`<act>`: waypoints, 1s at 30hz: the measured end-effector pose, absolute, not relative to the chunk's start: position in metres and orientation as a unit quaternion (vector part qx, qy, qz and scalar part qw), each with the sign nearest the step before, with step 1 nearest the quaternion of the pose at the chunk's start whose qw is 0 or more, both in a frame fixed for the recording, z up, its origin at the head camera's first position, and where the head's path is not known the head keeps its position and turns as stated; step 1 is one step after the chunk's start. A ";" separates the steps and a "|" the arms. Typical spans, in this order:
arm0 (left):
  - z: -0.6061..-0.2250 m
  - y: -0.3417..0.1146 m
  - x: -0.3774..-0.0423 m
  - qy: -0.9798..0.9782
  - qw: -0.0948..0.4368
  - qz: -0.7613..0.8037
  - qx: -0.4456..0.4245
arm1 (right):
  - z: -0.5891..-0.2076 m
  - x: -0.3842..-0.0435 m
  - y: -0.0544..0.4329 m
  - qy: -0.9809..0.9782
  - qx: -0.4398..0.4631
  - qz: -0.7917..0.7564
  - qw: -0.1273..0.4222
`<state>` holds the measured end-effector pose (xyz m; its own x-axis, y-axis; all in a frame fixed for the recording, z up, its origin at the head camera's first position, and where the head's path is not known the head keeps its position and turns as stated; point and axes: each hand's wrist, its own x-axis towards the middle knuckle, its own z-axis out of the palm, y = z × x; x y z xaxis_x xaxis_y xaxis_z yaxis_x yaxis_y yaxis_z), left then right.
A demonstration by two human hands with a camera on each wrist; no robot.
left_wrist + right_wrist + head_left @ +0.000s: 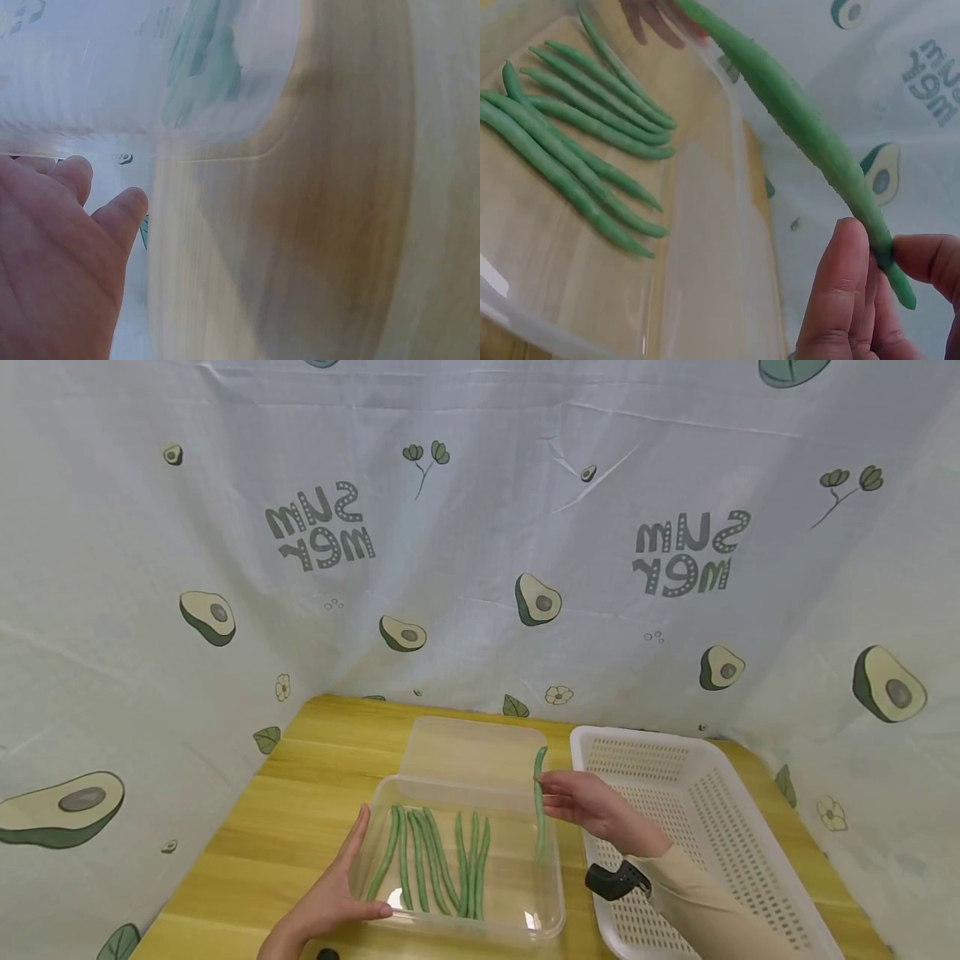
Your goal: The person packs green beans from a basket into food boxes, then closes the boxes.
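Note:
In the head view my right hand (581, 806) pinches one green bean (539, 802) near its upper end, over the right side of a clear plastic box (517, 906). The right wrist view shows this green bean (795, 120) between thumb and fingertips. Several other green beans (420, 860) lie side by side in the box's left and middle parts. My left hand (330, 893) rests at the box's left front corner, fingers straight along its left wall and thumb at the front rim. The left wrist view shows the left hand (64, 240) beside the box wall.
A white perforated basket (750, 827) stands right of the box, partly behind my right forearm. Behind the box lies a flat clear lid (472, 743) on the wooden table (247, 835). An avocado-print cloth (465, 543) hangs around the table's back and sides.

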<state>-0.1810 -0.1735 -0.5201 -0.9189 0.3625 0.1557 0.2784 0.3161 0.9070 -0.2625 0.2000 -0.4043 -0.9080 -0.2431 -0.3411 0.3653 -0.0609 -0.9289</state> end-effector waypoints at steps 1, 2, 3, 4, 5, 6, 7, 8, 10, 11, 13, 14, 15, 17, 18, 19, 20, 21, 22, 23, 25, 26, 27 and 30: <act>-0.520 -0.173 -0.181 0.811 0.038 0.550 0.196 | -0.406 -0.262 0.195 0.651 0.045 -0.727 0.212; -0.520 -0.173 -0.181 0.813 0.037 0.548 0.194 | -0.408 -0.262 0.191 0.654 0.046 -0.724 0.213; -0.520 -0.173 -0.180 0.813 0.037 0.548 0.192 | -0.410 -0.262 0.186 0.655 0.046 -0.723 0.216; -0.519 -0.173 -0.180 0.814 0.037 0.548 0.190 | -0.412 -0.262 0.181 0.654 0.045 -0.722 0.219; -0.520 -0.173 -0.179 0.814 0.037 0.548 0.189 | -0.414 -0.262 0.177 0.655 0.045 -0.721 0.223; -0.520 -0.173 -0.179 0.814 0.037 0.548 0.188 | -0.416 -0.262 0.173 0.656 0.044 -0.718 0.226; -0.520 -0.173 -0.178 0.815 0.037 0.547 0.188 | -0.418 -0.261 0.170 0.658 0.042 -0.716 0.229; -0.520 -0.173 -0.178 0.813 0.039 0.549 0.189 | -0.421 -0.261 0.166 0.663 0.038 -0.711 0.231; -0.521 -0.173 -0.178 0.812 0.040 0.550 0.191 | -0.425 -0.261 0.160 0.669 0.033 -0.704 0.235; -0.521 -0.173 -0.178 0.812 0.040 0.550 0.192 | -0.427 -0.260 0.158 0.674 0.032 -0.700 0.235; -0.521 -0.173 -0.179 0.812 0.038 0.549 0.193 | -0.431 -0.260 0.153 0.680 0.030 -0.694 0.236; -0.521 -0.173 -0.179 0.812 0.037 0.549 0.193 | -0.433 -0.260 0.152 0.682 0.029 -0.691 0.237; -0.521 -0.173 -0.180 0.813 0.035 0.548 0.194 | -0.435 -0.260 0.151 0.682 0.029 -0.691 0.237; -0.521 -0.173 -0.180 0.812 0.033 0.549 0.194 | -0.437 -0.259 0.150 0.681 0.029 -0.691 0.240; -0.521 -0.173 -0.180 0.813 0.032 0.548 0.193 | -0.439 -0.259 0.149 0.680 0.028 -0.691 0.242; -0.521 -0.173 -0.181 0.813 0.032 0.548 0.194 | -0.440 -0.259 0.149 0.678 0.027 -0.692 0.244; -0.521 -0.173 -0.181 0.812 0.032 0.549 0.194 | -0.441 -0.258 0.149 0.678 0.027 -0.691 0.248; -0.521 -0.173 -0.180 0.812 0.033 0.549 0.194 | -0.442 -0.258 0.149 0.676 0.027 -0.692 0.251; -0.521 -0.173 -0.180 0.812 0.034 0.550 0.194 | -0.443 -0.257 0.149 0.676 0.026 -0.691 0.254; -0.521 -0.173 -0.180 0.812 0.035 0.550 0.194 | -0.444 -0.256 0.149 0.676 0.026 -0.690 0.256; -0.521 -0.174 -0.180 0.812 0.036 0.550 0.194 | -0.445 -0.254 0.149 0.677 0.028 -0.688 0.261; -0.521 -0.174 -0.180 0.812 0.036 0.550 0.193 | -0.445 -0.254 0.149 0.678 0.028 -0.686 0.262; -0.521 -0.174 -0.180 0.811 0.037 0.551 0.193 | -0.445 -0.253 0.149 0.679 0.028 -0.685 0.262; -0.521 -0.174 -0.180 0.811 0.039 0.551 0.193 | -0.445 -0.252 0.149 0.683 0.027 -0.680 0.266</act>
